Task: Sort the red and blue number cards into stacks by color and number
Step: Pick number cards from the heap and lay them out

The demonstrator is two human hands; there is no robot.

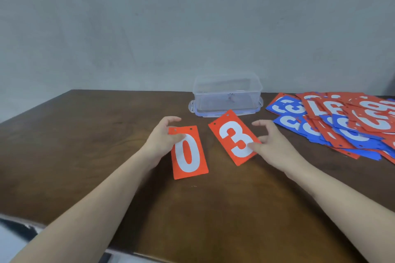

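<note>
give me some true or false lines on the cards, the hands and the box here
1. The left hand holds a red 0 card. True.
2. The right hand holds a blue 3 card. False: its 3 card is red.
3. The clear box stands behind both held cards. True.
4. The unsorted pile lies at the table's left. False: it lies at the right.
5. The pile holds only red cards. False: red and blue are mixed.
</note>
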